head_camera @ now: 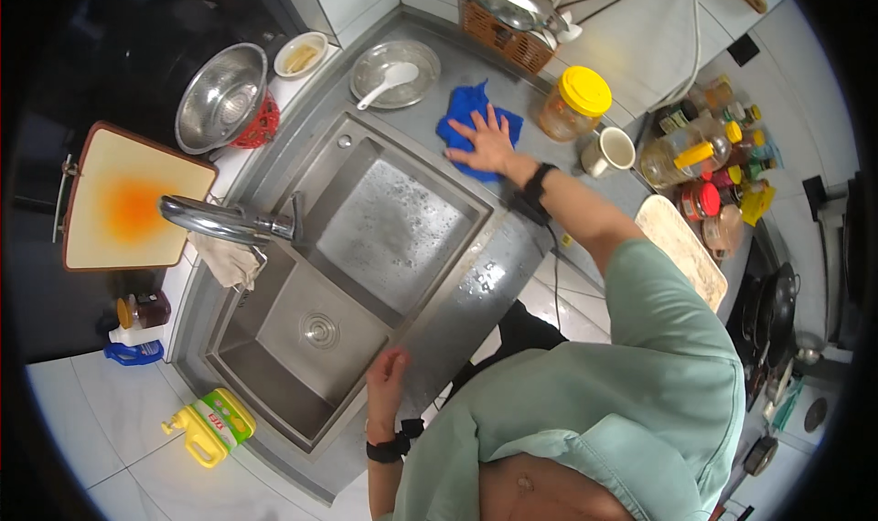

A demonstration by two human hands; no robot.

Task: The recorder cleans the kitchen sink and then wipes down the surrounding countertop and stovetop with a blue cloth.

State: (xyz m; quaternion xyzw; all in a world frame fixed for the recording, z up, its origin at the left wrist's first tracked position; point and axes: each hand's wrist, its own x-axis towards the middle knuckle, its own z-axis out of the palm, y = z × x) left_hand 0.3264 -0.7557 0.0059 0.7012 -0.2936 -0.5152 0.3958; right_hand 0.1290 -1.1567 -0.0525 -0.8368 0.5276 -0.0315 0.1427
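Observation:
My right hand [485, 143] lies flat with spread fingers on a blue cloth [461, 109], on the grey counter behind the sink's right corner. A jar with a yellow lid [576, 102] and a cream mug [608, 152] stand to the right of it. My left hand [388, 373] is at the near edge of the double-bowl steel sink [439, 315], its fingers curled and nothing seen in them; whether it touches the rim I cannot tell. Water drops and suds lie in the upper bowl [394, 233]. A metal dish [425, 75] with a white spoon [394, 80] sits left of the cloth.
The chrome faucet [219, 222] reaches over the left ledge. Beside it are a cutting board [137, 205], a steel colander [223, 99] and a hanging rag [223, 257]. A yellow detergent jug [212, 428] stands lower left. Condiment bottles [699, 150] and a pale board [682, 250] are at right.

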